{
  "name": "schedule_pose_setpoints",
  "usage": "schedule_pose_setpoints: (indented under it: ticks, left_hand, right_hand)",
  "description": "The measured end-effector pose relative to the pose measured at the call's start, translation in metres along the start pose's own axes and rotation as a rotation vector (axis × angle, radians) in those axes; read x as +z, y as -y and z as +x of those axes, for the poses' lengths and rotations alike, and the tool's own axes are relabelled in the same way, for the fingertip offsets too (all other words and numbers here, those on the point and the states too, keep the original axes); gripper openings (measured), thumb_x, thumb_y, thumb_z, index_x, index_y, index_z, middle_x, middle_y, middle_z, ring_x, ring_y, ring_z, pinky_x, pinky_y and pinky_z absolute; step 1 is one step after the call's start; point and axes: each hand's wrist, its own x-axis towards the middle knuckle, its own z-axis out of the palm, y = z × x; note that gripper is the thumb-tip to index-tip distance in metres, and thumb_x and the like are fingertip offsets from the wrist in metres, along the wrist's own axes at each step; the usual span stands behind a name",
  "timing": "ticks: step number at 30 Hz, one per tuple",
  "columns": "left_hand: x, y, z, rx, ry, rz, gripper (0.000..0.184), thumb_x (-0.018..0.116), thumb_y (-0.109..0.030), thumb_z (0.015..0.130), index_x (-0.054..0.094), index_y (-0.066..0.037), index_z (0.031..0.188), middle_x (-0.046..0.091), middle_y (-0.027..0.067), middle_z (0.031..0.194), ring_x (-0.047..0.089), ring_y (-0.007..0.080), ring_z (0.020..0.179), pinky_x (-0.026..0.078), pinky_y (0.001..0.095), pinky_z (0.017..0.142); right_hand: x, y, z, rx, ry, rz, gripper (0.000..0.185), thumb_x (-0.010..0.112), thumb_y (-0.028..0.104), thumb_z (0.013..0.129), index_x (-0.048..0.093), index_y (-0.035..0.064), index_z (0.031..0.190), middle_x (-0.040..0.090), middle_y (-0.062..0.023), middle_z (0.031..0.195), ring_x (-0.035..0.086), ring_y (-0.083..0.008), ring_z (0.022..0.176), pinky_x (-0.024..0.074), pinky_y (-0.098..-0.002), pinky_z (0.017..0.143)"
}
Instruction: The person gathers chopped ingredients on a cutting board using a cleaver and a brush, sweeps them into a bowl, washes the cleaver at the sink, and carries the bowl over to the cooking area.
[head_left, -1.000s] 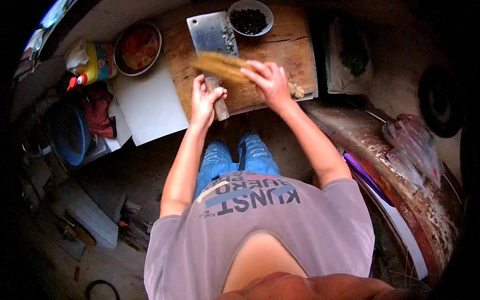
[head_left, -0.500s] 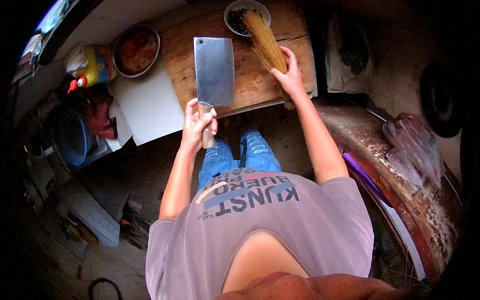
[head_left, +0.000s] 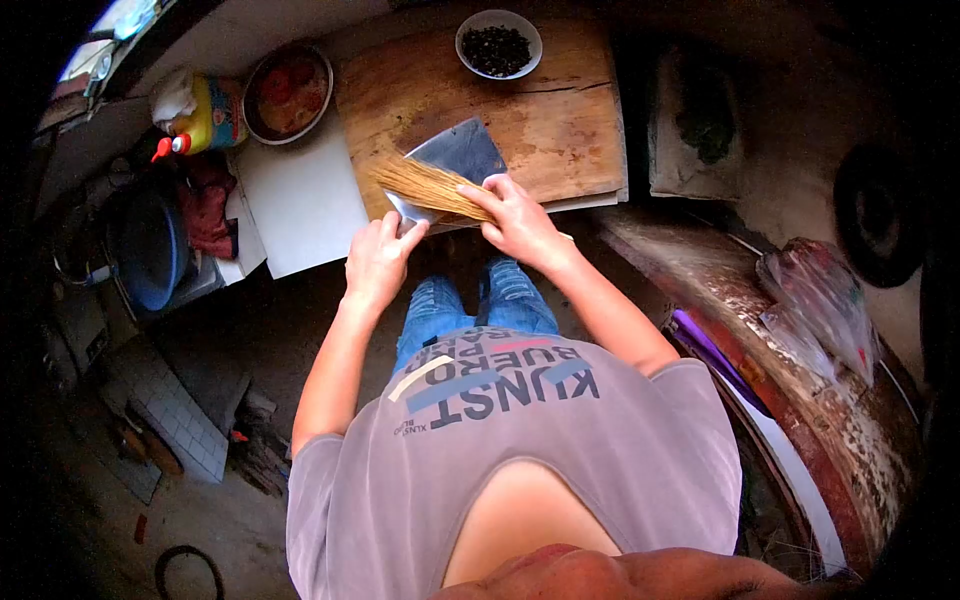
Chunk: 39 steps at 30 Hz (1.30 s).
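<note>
My left hand (head_left: 380,258) is closed on the cleaver (head_left: 464,148) near its handle end; the handle itself is hidden. The wide metal blade is tilted to the right above the front edge of the wooden board (head_left: 560,145). My right hand (head_left: 518,222) grips a straw brush (head_left: 425,187), whose bristles point left and lie across the blade, covering part of it. At the back of the board stands a white bowl (head_left: 499,44) with dark chopped pieces inside.
Left of the board are a round pan (head_left: 288,94) with red food, a yellow bottle (head_left: 202,115) and a white sheet (head_left: 300,205). A blue basin (head_left: 148,248) stands farther left. Plastic bags (head_left: 822,305) lie on a worn curved surface at the right.
The brush has come from the bowl down to the left, onto the blade. The cleaver has turned from upright to tilted right and sits lower, closer to my body.
</note>
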Motion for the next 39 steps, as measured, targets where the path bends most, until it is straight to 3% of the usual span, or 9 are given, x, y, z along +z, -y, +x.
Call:
schedule_pose_setpoints:
  ticks: [5,9,11,16,19,21,27,31,39]
  left_hand:
    - [0.015,-0.003,-0.038,-0.083,0.029,-0.122,0.043,0.061,-0.001,0.073,0.06,-0.017,0.113,0.059,0.014,0.094,0.06,0.0333,0.082,0.05,0.0411,0.071]
    - [0.033,-0.012,-0.069,-0.664,-0.018,-0.567,0.049,0.064,-0.008,0.075,0.047,-0.013,0.121,0.06,0.0161,0.102,0.062,0.028,0.092,0.05,0.0369,0.081]
    - [0.063,-0.008,-0.087,-0.688,-0.198,-0.833,0.047,0.065,-0.006,0.076,0.046,-0.009,0.12,0.06,0.0128,0.098,0.062,0.0222,0.091,0.049,0.0347,0.082]
    - [0.066,-0.029,-0.082,-0.824,-0.547,-1.598,0.03,0.056,-0.001,0.086,0.034,-0.009,0.106,0.05,0.0056,0.084,0.047,0.0116,0.053,0.041,0.0251,0.044]
    - [0.072,-0.031,-0.074,-0.879,-0.688,-1.614,0.031,0.058,-0.003,0.087,0.035,-0.01,0.106,0.05,0.0055,0.083,0.047,0.0115,0.053,0.041,0.0252,0.044]
    - [0.079,-0.027,-0.072,-0.893,-0.713,-1.576,0.031,0.059,-0.005,0.087,0.035,-0.01,0.105,0.05,0.0054,0.082,0.047,0.0113,0.052,0.041,0.025,0.043]
    - [0.107,-0.007,-0.055,-0.871,-0.771,-1.292,0.037,0.058,-0.003,0.087,0.034,-0.007,0.115,0.05,0.0054,0.083,0.05,0.0116,0.056,0.044,0.025,0.048]
    - [0.142,0.02,-0.035,-0.864,-0.871,-0.625,0.04,0.065,-0.017,0.086,0.041,-0.006,0.117,0.057,0.011,0.096,0.059,0.0229,0.084,0.047,0.0349,0.08]
    - [0.165,0.049,-0.003,-0.781,-0.733,-0.554,0.041,0.061,-0.02,0.087,0.038,-0.013,0.12,0.065,0.0126,0.099,0.063,0.0344,0.091,0.048,0.0422,0.076]
  right_hand:
    - [0.002,-0.061,-0.019,0.307,-0.046,-0.021,0.057,0.062,0.011,0.077,0.048,0.0174,0.132,0.052,-0.0214,0.115,0.054,-0.0372,0.103,0.0464,-0.0403,0.09]
    - [-0.003,-0.12,-0.062,0.546,-0.303,0.57,0.06,0.064,0.012,0.081,0.036,0.007,0.134,0.054,-0.022,0.12,0.055,-0.0275,0.109,0.0451,-0.0374,0.092]
    - [-0.029,-0.126,-0.072,0.772,-0.422,0.918,0.062,0.063,0.012,0.084,0.028,0.0072,0.136,0.055,-0.0145,0.11,0.06,-0.0192,0.09,0.0538,-0.0311,0.067]
    - [-0.032,-0.135,-0.081,0.732,-0.56,1.113,0.073,0.061,0.01,0.085,0.017,0.0157,0.143,0.054,-0.0127,0.104,0.06,-0.0203,0.068,0.0552,-0.0315,0.053]
    - [0.009,-0.137,-0.079,0.907,-0.242,0.518,0.078,0.06,0.011,0.084,0.016,0.0225,0.147,0.059,-0.0184,0.099,0.061,-0.0166,0.064,0.0537,-0.0312,0.049]
    - [0.056,-0.141,-0.07,0.502,-0.234,0.084,0.085,0.063,0.014,0.08,0.014,0.0259,0.148,0.059,-0.0208,0.115,0.064,-0.029,0.095,0.0524,-0.0374,0.08]
    - [0.01,-0.091,-0.038,0.505,0.139,-0.009,0.088,0.071,0.019,0.071,0.022,0.0267,0.144,0.055,-0.0225,0.12,0.057,-0.0373,0.105,0.0473,-0.045,0.086]
    - [-0.031,-0.17,-0.06,0.262,-0.163,-0.258,0.072,0.075,0.015,0.063,0.047,0.0181,0.129,0.055,-0.0191,0.12,0.051,-0.0356,0.112,0.0447,-0.0446,0.088]
    - [-0.052,-0.258,-0.045,0.436,-0.197,-0.221,0.069,0.077,0.018,0.061,0.052,0.0093,0.124,0.034,-0.024,0.14,0.039,-0.0393,0.126,0.039,-0.0397,0.101]
